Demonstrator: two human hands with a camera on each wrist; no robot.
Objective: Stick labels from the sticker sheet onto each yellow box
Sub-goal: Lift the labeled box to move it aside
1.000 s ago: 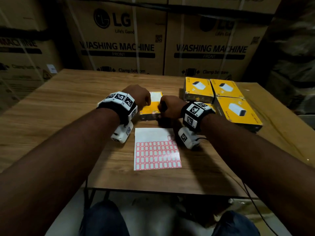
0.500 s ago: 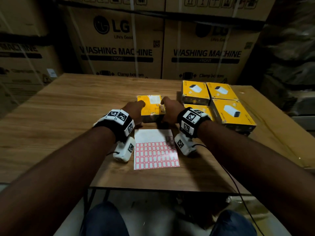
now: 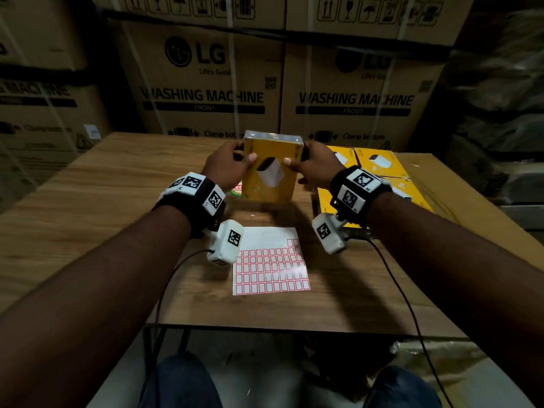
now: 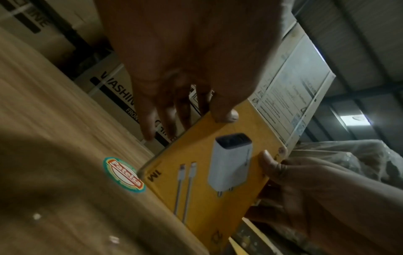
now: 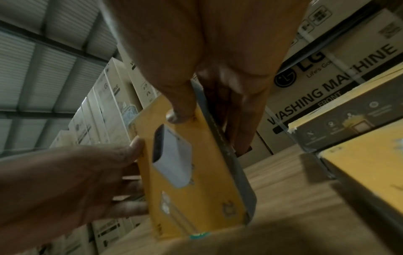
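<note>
A yellow box (image 3: 272,169) stands upright on its lower edge at the table's middle, its printed charger picture facing me. My left hand (image 3: 235,163) grips its left side, thumb on the front. My right hand (image 3: 312,164) grips its right side the same way. In the left wrist view the box (image 4: 207,181) tilts over the wood with my left thumb (image 4: 224,112) on it. The right wrist view shows the box (image 5: 196,181) under my right thumb (image 5: 179,113). The sticker sheet (image 3: 269,266), with rows of red-framed labels, lies flat in front of the box.
Several more yellow boxes (image 3: 379,166) lie flat to the right on the wooden table (image 3: 88,216). A round printed sticker (image 3: 237,189) is on the wood by the held box. Large washing machine cartons (image 3: 206,92) stand behind the table.
The box lay flat on the table with a white-labelled face up; both hands have tipped it upright, and its charger picture now faces me.
</note>
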